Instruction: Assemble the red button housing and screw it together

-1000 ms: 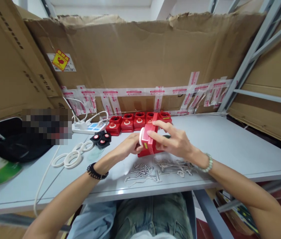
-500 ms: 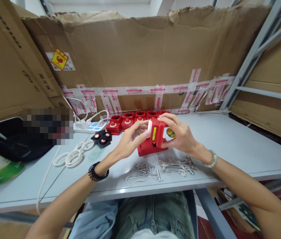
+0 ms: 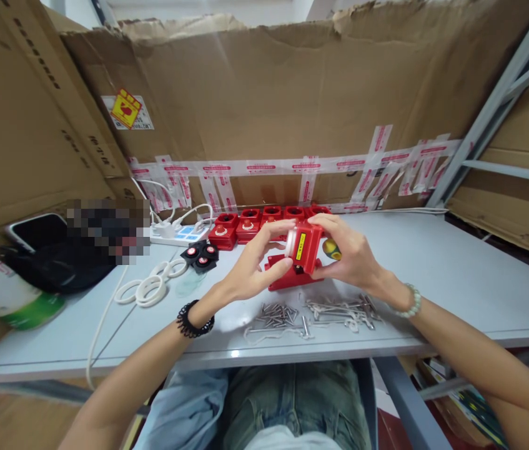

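Two hands work in the head view: the left hand's point(image 3: 255, 265) grip pinches a white ring point(image 3: 290, 243) on the red housing point(image 3: 310, 249), the right hand's point(image 3: 356, 253) clasps that housing, above the bench point(image 3: 437, 269) beyond loose screws point(image 3: 277, 315).

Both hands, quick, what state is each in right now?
Left hand: closed on the white ring at the red housing's end.
Right hand: closed, holding the red housing.
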